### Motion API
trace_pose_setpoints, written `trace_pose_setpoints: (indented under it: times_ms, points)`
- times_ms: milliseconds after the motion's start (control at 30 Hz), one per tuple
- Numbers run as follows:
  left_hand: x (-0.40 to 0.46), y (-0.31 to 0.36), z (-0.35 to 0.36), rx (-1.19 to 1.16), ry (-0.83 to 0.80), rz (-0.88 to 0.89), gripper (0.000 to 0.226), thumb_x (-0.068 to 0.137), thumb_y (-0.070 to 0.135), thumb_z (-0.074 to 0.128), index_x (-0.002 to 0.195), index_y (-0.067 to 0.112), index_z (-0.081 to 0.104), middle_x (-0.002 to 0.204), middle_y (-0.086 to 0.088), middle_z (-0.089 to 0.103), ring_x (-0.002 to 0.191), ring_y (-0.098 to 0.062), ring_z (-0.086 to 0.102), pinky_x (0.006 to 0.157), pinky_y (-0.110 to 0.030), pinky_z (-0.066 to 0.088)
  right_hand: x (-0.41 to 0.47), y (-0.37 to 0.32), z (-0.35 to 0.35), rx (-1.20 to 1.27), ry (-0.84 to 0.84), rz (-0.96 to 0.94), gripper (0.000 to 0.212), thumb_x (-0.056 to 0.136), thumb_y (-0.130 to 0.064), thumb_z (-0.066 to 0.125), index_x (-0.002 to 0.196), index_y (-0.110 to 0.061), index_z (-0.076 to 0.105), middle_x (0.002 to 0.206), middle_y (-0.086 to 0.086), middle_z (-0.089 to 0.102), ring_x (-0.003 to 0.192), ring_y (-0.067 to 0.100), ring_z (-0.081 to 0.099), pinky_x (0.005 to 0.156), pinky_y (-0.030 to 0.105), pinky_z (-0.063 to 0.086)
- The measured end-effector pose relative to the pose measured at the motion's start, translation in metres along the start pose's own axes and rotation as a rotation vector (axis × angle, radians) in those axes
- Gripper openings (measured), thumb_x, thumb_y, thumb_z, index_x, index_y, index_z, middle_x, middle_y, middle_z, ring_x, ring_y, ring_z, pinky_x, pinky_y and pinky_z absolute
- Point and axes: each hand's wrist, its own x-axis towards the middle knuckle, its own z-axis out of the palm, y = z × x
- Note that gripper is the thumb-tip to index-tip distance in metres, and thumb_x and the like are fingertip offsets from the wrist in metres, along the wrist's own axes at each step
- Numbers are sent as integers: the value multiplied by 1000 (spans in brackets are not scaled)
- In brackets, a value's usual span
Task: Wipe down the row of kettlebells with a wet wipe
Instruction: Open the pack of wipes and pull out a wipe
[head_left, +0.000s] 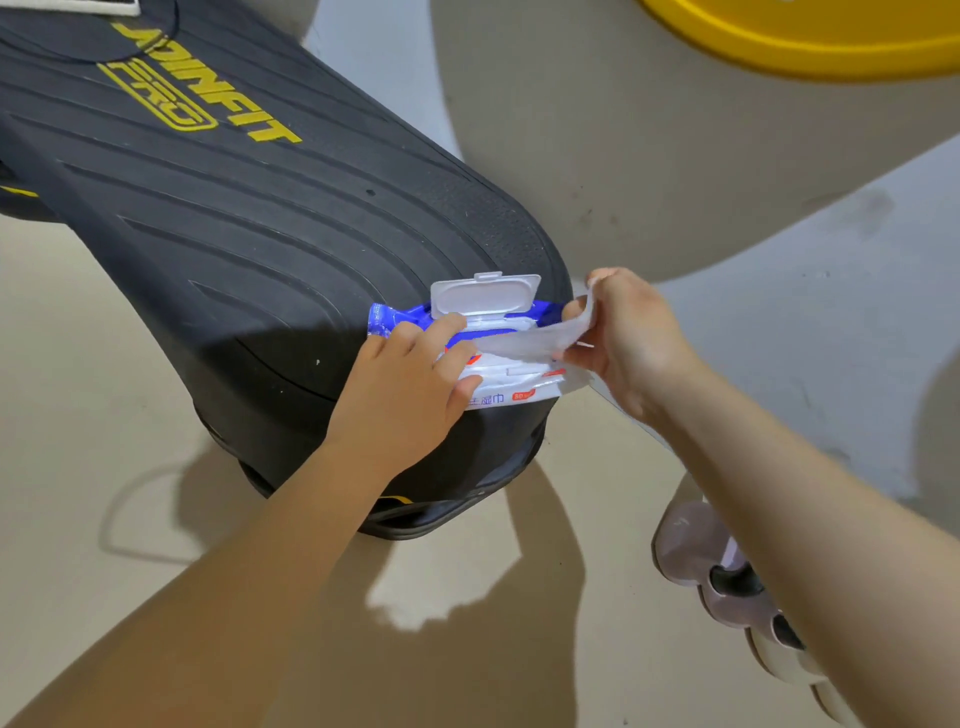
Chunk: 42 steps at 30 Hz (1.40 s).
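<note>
I see the left hand pressing flat on the wipe pack, hiding its 9 o'clock half; the right hand pinches a wet wipe; no kettlebells in view.

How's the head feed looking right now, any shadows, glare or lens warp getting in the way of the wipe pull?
Head view: sharp on the wipe pack and wet wipe; arm shadows fall on the floor below the step platform, none across the pack; mild sheen on the platform's near end; wide-angle bending at the edges; the right hand pinching the wipe and the left hand on the pack are evenly lit.
</note>
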Motion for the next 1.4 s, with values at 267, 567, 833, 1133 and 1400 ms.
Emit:
trace_pose_setpoints:
  times_ms: [267,567,833,1133,1400]
  points:
    - [8,8,-11,94,126,47,38,78,27,67,106,6,52,65,-6,61,50,-21,52,42,-23,33,-24,-22,-5,50,56,281,25,93,-7,38,69,-14,43,59,0,36,31,11,43,38,13,34]
    - [37,16,-42,210,73,-151,110,54,50,79,138,7,22,135,-22,45,120,-36,51,105,-43,34,-54,-22,-43,-80,-326,562,21,88,-23,57,80,-5,63,35,-10,34,29,0,34,36,10,37]
    - [42,48,-29,78,-419,-202,47,97,30,39,137,6,33,136,-11,45,123,-28,45,107,-36,29,-60,1,-51,162,-147,533,14,94,-15,53,85,-5,56,61,4,57,41,11,61,45,22,55]
    - [2,104,-24,-484,35,-140,47,89,28,37,117,-3,58,125,-23,58,120,-36,52,104,-37,37,-67,38,-77,352,-122,444,25,85,10,29,93,-3,48,89,12,47,70,25,59,57,33,60]
    - [-13,193,-20,-1333,-576,-494,21,79,32,66,73,18,52,66,2,48,60,-16,45,54,-24,34,-83,80,-149,155,-66,292,21,94,-3,44,83,-13,60,66,3,68,60,15,66,61,25,54]
